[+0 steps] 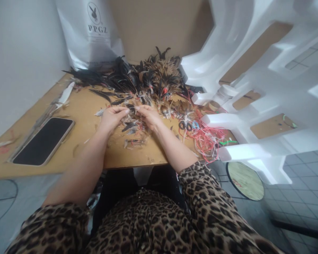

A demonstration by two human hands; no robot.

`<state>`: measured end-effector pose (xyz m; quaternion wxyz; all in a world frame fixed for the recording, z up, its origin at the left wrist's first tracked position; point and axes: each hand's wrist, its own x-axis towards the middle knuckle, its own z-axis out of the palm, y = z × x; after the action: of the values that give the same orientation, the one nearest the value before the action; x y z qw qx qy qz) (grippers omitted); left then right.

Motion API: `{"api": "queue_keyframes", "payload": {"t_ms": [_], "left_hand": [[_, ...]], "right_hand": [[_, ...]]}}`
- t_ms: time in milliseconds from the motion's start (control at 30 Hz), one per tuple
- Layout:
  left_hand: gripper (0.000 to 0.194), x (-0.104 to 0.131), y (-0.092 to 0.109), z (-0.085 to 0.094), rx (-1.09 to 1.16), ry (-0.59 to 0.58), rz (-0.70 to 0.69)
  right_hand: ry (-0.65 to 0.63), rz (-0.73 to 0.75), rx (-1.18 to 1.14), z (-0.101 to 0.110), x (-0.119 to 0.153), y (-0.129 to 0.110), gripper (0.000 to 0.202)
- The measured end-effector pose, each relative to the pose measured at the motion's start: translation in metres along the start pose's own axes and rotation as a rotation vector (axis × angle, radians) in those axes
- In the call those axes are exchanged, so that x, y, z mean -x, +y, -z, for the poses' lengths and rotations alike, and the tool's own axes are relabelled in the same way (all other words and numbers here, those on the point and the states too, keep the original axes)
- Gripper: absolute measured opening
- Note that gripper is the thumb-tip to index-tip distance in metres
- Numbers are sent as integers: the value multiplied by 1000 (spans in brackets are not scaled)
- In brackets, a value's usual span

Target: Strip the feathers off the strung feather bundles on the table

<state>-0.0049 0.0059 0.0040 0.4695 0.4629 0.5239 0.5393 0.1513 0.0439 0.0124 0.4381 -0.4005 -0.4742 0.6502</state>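
Note:
Over a scatter of small feathers (131, 127) on the table, my two hands almost meet. My left hand (111, 119) has its thumb and fingers pinched together. A thin pale strand shows at the pinched fingertips of my right hand (150, 117); whether it is a quill or a thread is unclear. What sits in the left pinch is too small to name. Just beyond the fingers lies a large heap of black feathers (122, 76) and brown feathers (163, 70), some tied in bunches.
A phone (43, 141) lies at the left. Tangled pink strings (208, 141) and black rings (185, 126) are at the right, beside a large white foam piece (235, 123). Behind the heap stands a white bag (92, 46). A white feather (66, 94) lies back left.

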Motion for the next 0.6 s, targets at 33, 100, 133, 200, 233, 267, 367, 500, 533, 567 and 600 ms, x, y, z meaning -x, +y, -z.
{"api": "queue_keyframes", "payload": {"t_ms": [33,100,133,200,233,267,367,500,533,567,600], "left_hand": [[24,1,0,-1,20,-24,-7],[23,2,0,-3,53,-85,-16],[22,2,0,-3,65,-122,-9],[21,2,-2,-4,97,-165,9],[20,2,-3,-4,114,-170,19],[20,1,-3,-4,130,-170,29],[20,0,-2,-3,164,-162,46],[20,-2,-1,1,184,-123,62],[19,-3,-1,1,193,-110,60],[19,-3,-1,2,205,-97,55],[19,-3,0,2,215,-86,51]], "right_hand": [[-7,8,-3,-2,1,2,33],[-31,29,-12,-6,3,4,33],[-50,40,-12,-7,4,5,33],[-82,61,-2,-10,5,7,32],[-94,70,7,-11,5,8,32],[-99,79,21,-11,5,8,31],[-69,138,101,-7,2,8,26],[-43,276,323,3,4,1,19],[-82,280,383,5,8,-3,19],[-147,267,441,8,13,-8,19],[-229,251,499,11,20,-12,19]]}}
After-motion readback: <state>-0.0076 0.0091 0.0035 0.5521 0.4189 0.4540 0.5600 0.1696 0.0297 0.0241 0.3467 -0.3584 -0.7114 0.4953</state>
